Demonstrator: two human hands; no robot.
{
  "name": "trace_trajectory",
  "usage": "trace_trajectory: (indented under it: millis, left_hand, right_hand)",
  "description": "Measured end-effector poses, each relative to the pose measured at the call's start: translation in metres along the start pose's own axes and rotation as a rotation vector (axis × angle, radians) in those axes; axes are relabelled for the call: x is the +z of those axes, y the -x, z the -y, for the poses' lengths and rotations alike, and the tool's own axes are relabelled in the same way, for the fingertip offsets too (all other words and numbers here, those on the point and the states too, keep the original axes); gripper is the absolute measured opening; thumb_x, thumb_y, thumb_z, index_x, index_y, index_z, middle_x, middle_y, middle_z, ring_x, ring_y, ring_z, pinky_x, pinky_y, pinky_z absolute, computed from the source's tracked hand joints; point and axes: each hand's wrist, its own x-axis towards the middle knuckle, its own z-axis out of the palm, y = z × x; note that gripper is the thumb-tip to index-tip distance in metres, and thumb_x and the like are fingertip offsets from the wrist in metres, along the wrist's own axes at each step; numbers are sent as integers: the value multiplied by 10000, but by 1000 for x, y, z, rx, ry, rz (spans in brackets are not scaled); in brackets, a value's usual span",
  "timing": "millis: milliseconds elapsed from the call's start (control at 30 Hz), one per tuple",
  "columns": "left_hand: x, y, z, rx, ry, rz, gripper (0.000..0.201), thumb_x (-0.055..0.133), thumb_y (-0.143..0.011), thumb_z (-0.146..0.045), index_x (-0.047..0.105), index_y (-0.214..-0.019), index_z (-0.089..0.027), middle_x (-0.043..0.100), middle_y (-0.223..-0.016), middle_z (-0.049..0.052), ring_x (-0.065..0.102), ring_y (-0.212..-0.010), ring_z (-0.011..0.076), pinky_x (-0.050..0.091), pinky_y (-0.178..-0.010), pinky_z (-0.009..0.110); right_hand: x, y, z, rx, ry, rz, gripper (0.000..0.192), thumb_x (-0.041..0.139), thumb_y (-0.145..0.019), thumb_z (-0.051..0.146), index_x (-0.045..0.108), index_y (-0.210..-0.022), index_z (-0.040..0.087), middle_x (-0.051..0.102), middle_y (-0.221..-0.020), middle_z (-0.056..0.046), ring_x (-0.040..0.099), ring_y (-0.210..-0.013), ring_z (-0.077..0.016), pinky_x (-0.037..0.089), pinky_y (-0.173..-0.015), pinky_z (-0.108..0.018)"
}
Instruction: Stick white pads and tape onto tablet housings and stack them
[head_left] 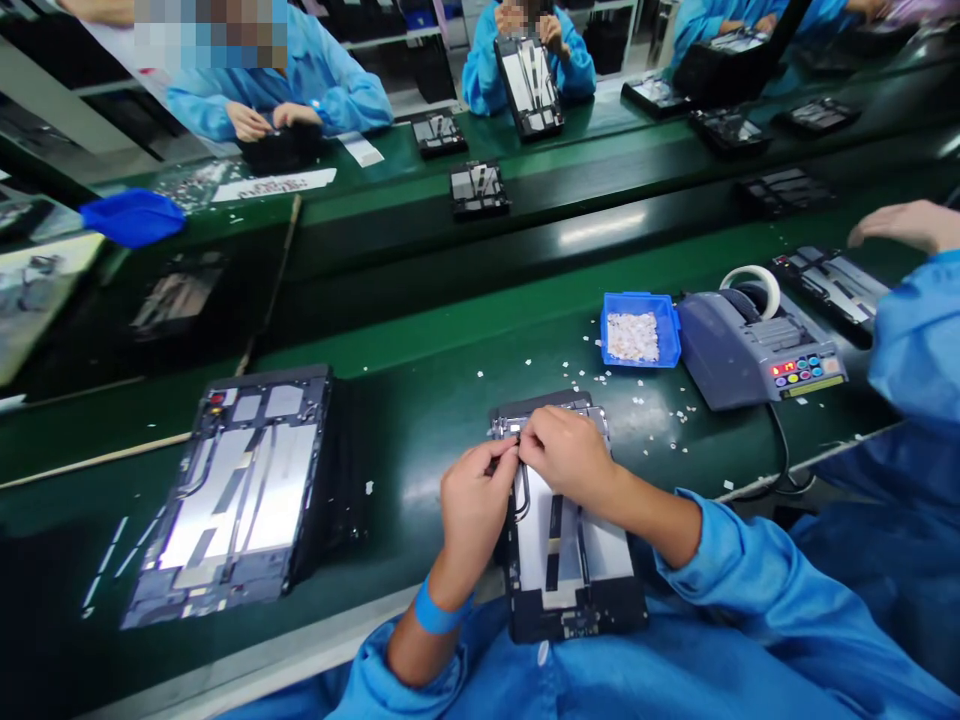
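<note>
Both hands meet at the far end of an opened tablet: the left hand and right hand press fingertips together, pinching something too small to tell. The tablet lies directly beneath them on the green surface, long axis running near to far. A second tablet lies to the left; a blue tray and tape dispenser sit far right.

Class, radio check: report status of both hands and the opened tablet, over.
Left hand and right hand both pinching at top edge of opened tablet. Second opened tablet lies apart, to the left. Blue tray and tape dispenser beyond, not obstructing.
</note>
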Motion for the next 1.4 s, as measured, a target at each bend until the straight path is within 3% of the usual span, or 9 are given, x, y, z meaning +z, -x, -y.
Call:
trace_trajectory:
  millis: [133,233,467,833,1067,1167,1233,1333,1400]
  left_hand:
    - [5,-13,6,-210,254,59,226,716,-807,-370,779,-910,-179,799,-855,65,725,-768,200,555,-696,291]
    - [9,-18,9,-262,369,74,241,745,-770,-367,755,-900,-165,788,-850,67,720,-785,191,555,-717,283]
    - [7,-4,-2,-172,248,21,209,718,-821,-367,786,-912,-191,800,-870,58,736,-789,195,573,-739,298]
    - [0,7,-6,6,15,-45,174,683,-875,-322,827,-934,-243,824,-922,39,762,-849,216,593,-801,323]
    - [5,1,4,-174,210,12,237,730,-816,-381,810,-936,-193,820,-919,77,760,-853,232,587,-794,340]
    - [6,-4,6,-275,352,36,281,752,-782,-392,788,-945,-166,815,-909,88,752,-835,217,580,-772,324]
    - [7,-7,7,-326,440,53,285,762,-758,-379,771,-935,-156,809,-895,89,741,-805,199,573,-745,307]
    - [7,-11,10,-356,516,70,274,774,-728,-351,752,-915,-152,799,-878,82,718,-754,170,554,-706,280]
    - [8,-12,12,-360,535,71,271,772,-728,-346,747,-916,-153,796,-880,82,713,-748,166,550,-698,275]
  right_hand:
    - [-16,-5,-13,71,28,-25,153,597,-852,107,622,-733,200,679,-742,-25,614,-720,-168,399,-685,-275]
    - [-17,2,-13,63,29,33,145,592,-877,126,643,-760,195,694,-760,-33,624,-724,-172,399,-688,-278]
    - [4,13,7,71,-22,185,126,597,-919,149,704,-856,171,751,-860,-72,680,-793,-194,432,-726,-285]
    - [-6,2,5,162,-186,263,118,627,-862,135,668,-765,187,709,-792,-36,620,-762,-174,370,-694,-268]
    - [-2,-4,5,138,-229,230,149,579,-780,79,598,-694,199,614,-704,9,527,-683,-144,297,-635,-266]
    - [-20,-7,-16,159,-211,160,152,564,-784,85,593,-687,199,619,-717,5,540,-693,-141,318,-645,-256]
    - [-43,-15,-48,255,-119,82,141,558,-821,119,616,-717,195,648,-744,-12,567,-708,-152,344,-661,-257]
    - [-82,-32,-106,488,216,-15,148,567,-898,216,678,-815,165,701,-825,-85,607,-752,-204,370,-687,-294]
    - [-98,-38,-127,556,400,0,172,568,-919,223,707,-905,122,722,-929,-159,634,-823,-250,392,-722,-324]
